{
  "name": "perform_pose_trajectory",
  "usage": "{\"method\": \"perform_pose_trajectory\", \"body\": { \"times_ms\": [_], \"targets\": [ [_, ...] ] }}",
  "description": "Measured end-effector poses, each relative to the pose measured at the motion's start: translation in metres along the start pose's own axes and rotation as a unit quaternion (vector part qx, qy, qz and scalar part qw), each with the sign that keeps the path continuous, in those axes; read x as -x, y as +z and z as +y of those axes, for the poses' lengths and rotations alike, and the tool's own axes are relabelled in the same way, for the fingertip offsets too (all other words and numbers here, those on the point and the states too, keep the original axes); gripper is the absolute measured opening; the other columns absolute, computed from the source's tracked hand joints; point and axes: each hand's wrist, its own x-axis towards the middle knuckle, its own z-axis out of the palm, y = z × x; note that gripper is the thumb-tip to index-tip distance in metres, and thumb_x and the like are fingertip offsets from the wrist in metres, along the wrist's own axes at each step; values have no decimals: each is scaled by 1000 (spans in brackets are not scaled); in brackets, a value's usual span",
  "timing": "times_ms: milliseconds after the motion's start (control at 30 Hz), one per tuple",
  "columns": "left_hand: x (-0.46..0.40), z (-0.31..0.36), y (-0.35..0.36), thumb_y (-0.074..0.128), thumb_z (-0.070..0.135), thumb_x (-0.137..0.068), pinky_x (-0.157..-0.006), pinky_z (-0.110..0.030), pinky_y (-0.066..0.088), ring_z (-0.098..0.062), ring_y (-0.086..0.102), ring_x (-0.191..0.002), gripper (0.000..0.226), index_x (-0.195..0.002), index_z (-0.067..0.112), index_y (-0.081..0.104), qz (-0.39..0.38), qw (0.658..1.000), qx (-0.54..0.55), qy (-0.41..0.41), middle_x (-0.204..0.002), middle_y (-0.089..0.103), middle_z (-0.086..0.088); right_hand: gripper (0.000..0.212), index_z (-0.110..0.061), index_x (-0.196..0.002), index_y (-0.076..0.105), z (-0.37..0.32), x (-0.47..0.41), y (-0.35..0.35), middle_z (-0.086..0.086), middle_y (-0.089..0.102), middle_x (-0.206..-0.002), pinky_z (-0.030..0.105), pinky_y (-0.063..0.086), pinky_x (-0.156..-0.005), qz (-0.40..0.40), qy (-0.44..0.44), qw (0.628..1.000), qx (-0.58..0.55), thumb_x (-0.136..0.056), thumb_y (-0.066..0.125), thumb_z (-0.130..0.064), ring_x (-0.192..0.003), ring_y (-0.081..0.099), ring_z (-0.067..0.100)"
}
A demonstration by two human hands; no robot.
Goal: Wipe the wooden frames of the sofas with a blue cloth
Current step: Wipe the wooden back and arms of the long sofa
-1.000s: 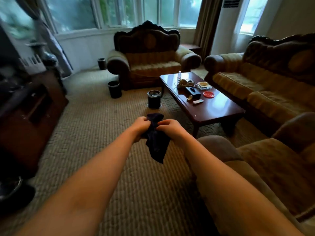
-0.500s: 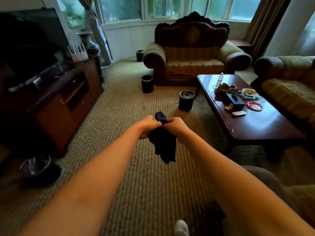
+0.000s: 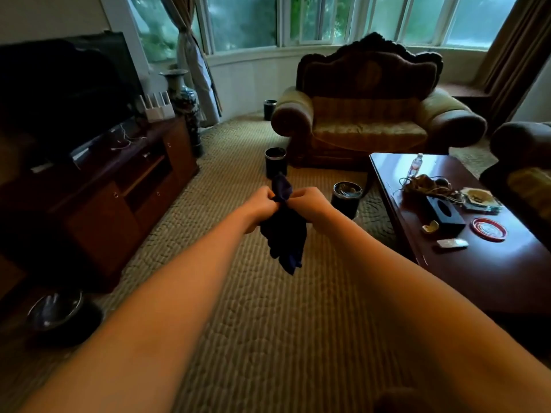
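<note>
A dark blue cloth [image 3: 285, 234] hangs bunched between my two fists over the carpet, a small tuft sticking up above them. My left hand [image 3: 260, 205] grips its left side and my right hand [image 3: 310, 202] grips its right side, knuckles close together. Straight ahead under the windows stands an armchair sofa [image 3: 369, 120] with a dark carved wooden frame along its top. The arm of a second sofa [image 3: 520, 144] shows at the right edge.
A dark wooden coffee table [image 3: 483, 263] with a tissue box, red dish, bottle and clutter stands to the right. Three black bins sit on the carpet, the nearest [image 3: 346, 198] just past my right hand. A TV cabinet [image 3: 113, 186], vase and a metal bowl [image 3: 56, 311] line the left.
My view has swung left: the armchair sofa and coffee table slid right, and the TV cabinet came into sight. Both hands kept hold of the cloth in front of me.
</note>
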Motion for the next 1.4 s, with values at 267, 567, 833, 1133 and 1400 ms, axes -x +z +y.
{"method": "perform_pose_trajectory", "body": {
  "times_ms": [267, 567, 833, 1133, 1400],
  "targets": [
    [-89, -4, -29, 54, 14, -93, -54, -27, 36, -15, 47, -68, 21, -80, 19, 38, 42, 999, 24, 7, -79, 48, -5, 15, -8, -70, 59, -25, -94, 10, 5, 51, -62, 28, 40, -56, 4, -18, 1000, -15, -84, 55, -6, -58, 50, 15],
    [-236, -10, -114, 53, 7, -94, -47, -22, 36, -13, 47, -61, 10, -94, 14, 45, 38, 996, 74, 32, -75, 49, -5, 23, -5, -87, 65, -85, -236, 43, 5, 59, -72, 22, 43, -57, 2, -18, 996, -86, -89, 60, -27, -68, 58, 15],
    [-361, -2, -205, 54, 11, -95, -46, -13, 45, -8, 58, -64, 19, -113, 9, 60, -30, 984, 161, 66, -81, 61, -1, 16, -12, -80, 58, -140, -374, 72, 3, 60, -77, 24, 45, -59, 93, 0, 969, -228, -93, 53, -18, -69, 59, 14],
    [-464, -22, -258, 61, 2, -89, -78, -34, 54, -28, 63, -100, 50, -135, 5, 42, -40, 983, 171, 45, -119, 61, -22, 22, -5, -95, 63, -181, -484, 96, 18, 66, -95, 45, 54, -85, 110, -35, 954, -277, -93, 47, -20, -93, 65, 32],
    [-579, -27, -289, 60, 10, -92, -47, -12, 47, -11, 59, -67, 17, -107, 2, 61, 26, 992, 112, 55, -79, 62, -3, 21, -13, -98, 59, -183, -617, 87, 16, 63, -107, 49, 51, -91, 153, -10, 949, -275, -87, 48, -26, -99, 62, 30]
  ]
}}
